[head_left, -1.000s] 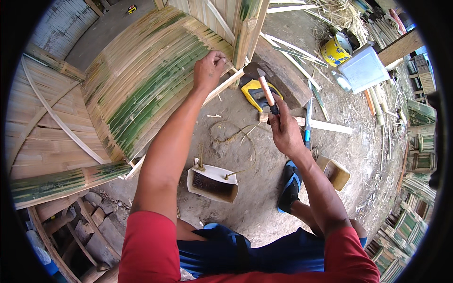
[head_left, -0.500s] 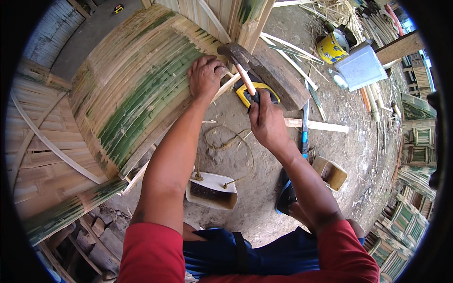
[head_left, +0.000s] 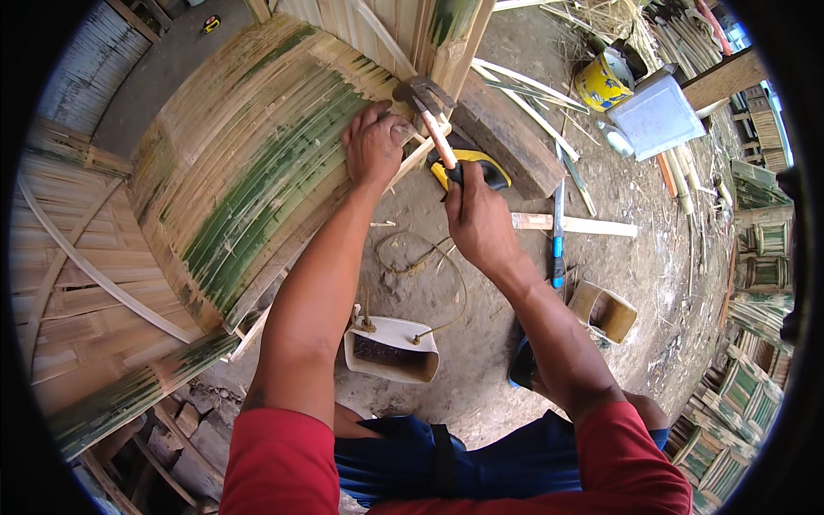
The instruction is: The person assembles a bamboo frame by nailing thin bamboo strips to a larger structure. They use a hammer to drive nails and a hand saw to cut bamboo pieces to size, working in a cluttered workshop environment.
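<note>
My right hand (head_left: 483,219) is wrapped round the black grip of a claw hammer (head_left: 436,136). The dark hammer head is over the corner of a curved split-bamboo panel (head_left: 266,154), just beyond my left hand (head_left: 375,148). That hand rests at the panel's right edge with its fingers bent and pressed together. Whatever is between its fingertips, if anything, is too small to make out. Under the hammer handle, a thin wooden strip (head_left: 416,159) runs along the panel's edge.
A yellow-and-black tool (head_left: 493,163) lies beside a thick wooden beam (head_left: 506,142). A blue-handled tool (head_left: 558,257) lies on the ground by a wooden slat (head_left: 592,226). Nearer me are a cut-open white container (head_left: 395,335) with cord and another container (head_left: 616,309). A yellow bucket (head_left: 601,81) stands far right.
The hammer has moved slightly left, its head now tilted differently over the panel's corner. My right hand has shifted a little left with it; my left hand stays in place.
</note>
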A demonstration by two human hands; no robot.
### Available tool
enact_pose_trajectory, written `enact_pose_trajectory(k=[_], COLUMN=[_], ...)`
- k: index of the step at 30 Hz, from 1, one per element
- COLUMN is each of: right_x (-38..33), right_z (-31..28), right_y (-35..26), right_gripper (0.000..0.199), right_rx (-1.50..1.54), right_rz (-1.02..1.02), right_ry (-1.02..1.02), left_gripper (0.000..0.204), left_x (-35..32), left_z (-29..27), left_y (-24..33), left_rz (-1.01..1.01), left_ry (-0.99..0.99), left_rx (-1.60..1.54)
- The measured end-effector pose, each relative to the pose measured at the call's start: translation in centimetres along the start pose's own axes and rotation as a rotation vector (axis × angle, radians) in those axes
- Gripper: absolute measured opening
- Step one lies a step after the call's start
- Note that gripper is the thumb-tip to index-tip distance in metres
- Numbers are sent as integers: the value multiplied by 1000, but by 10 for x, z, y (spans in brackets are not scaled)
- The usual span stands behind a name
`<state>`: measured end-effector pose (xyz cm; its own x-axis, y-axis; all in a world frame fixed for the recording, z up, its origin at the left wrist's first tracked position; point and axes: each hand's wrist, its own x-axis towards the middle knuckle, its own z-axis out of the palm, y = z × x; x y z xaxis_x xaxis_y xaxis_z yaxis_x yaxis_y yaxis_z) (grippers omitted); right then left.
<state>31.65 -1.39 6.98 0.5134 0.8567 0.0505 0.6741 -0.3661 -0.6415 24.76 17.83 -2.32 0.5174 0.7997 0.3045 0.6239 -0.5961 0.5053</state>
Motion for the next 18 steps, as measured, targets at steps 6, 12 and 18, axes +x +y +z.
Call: enact_pose_trajectory(k=[6, 12, 18], right_x=[2, 2, -9], right_z=[13, 15, 23], right_y=[4, 0, 4], right_gripper=[23, 22, 24], right_rx=[-15, -40, 90], right_rz=[33, 168, -29], right_ry=[-9, -90, 108], left_gripper=[52, 54, 60], left_x=[1, 0, 0], left_z=[0, 0, -2], left_y=[2, 2, 1], left_rz=[8, -6, 0], left_ry=[74, 138, 170], left_rx=[0, -40, -127])
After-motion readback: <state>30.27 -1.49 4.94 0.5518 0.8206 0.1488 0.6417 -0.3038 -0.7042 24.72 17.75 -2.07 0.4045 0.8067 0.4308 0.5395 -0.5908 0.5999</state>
